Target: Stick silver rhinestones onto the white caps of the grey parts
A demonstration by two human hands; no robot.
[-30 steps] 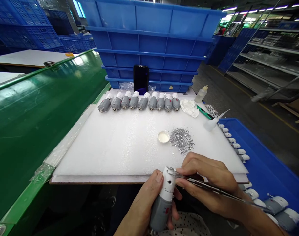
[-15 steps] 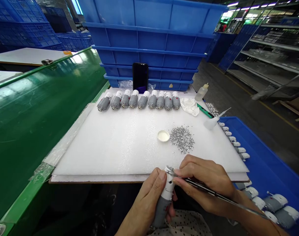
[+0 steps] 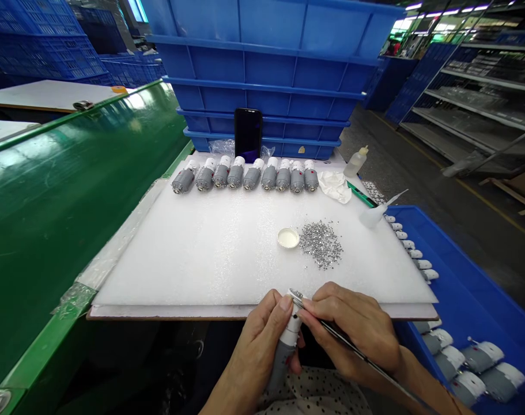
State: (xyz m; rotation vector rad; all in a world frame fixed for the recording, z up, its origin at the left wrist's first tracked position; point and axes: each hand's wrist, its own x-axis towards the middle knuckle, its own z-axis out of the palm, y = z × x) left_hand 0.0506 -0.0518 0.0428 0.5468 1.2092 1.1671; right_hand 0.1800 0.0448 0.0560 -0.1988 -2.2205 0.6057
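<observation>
In the head view, the left hand sits at the bottom centre, curled closed around a grey-and-white motor, which stands tilted with its white end up. The right hand is just beside it, lower right of centre, and pinches a pair of slim metal tweezers between thumb and fingers. The tweezer tips are at the white end of the motor; whether they grip anything there is too small to tell. Polka-dot clothing shows below the hands.

Above the hands lies a white foam sheet on the counter. Across its far edge runs a row of similar motors, white ends pointing away. Near its centre sit a small white cap and, just to its right, a heap of silver grains. At the upper right of the sheet are a crumpled white glove or cloth, a small squeeze bottle and a nozzle bottle lying on its side. A phone stands upright against stacked blue crates at top centre. A blue tray at lower right holds more motors. A green conveyor belt fills the left side.
</observation>
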